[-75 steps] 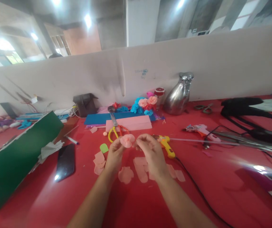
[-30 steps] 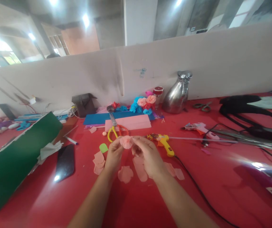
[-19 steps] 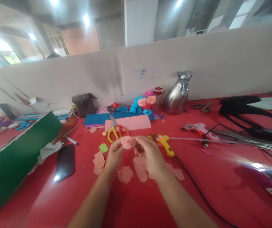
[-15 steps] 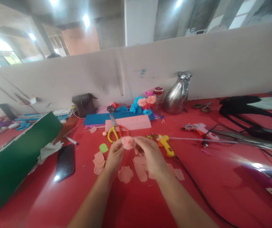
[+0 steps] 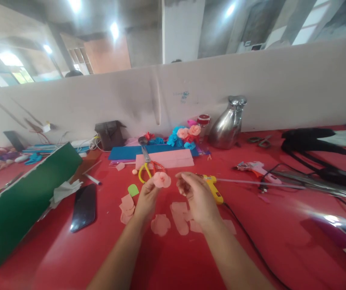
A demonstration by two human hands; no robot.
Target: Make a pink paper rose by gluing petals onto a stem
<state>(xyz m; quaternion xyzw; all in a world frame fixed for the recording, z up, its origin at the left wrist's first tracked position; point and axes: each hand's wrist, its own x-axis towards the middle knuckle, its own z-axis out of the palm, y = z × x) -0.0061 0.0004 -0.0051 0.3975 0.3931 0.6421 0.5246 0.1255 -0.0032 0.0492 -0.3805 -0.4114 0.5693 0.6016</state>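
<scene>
A pink paper flower (image 5: 162, 180) with layered round petals is pinched in my left hand (image 5: 147, 198). My right hand (image 5: 197, 196) is just to the right, apart from the flower, with its fingers loosely bent and nothing visible in them. Beneath and around the hands lie cut pink paper petals (image 5: 160, 224). A yellow glue gun (image 5: 214, 189) sits right behind my right hand, which partly hides it. Scissors (image 5: 145, 171) with one yellow and one red handle lie beyond my left hand. A small green paper piece (image 5: 133, 190) rests left of it.
A green board (image 5: 30, 205) stands at the left, near a black phone (image 5: 83, 207). Folded pink paper (image 5: 173, 158), finished paper flowers (image 5: 187, 135) and a metal jug (image 5: 228, 125) are at the back. Another glue gun (image 5: 255, 169) and a black cord (image 5: 251, 237) lie on the right.
My right hand has let go of the flower and moved slightly right. The flower stays in my left hand, its face now more fully visible. The camera view has shifted a little.
</scene>
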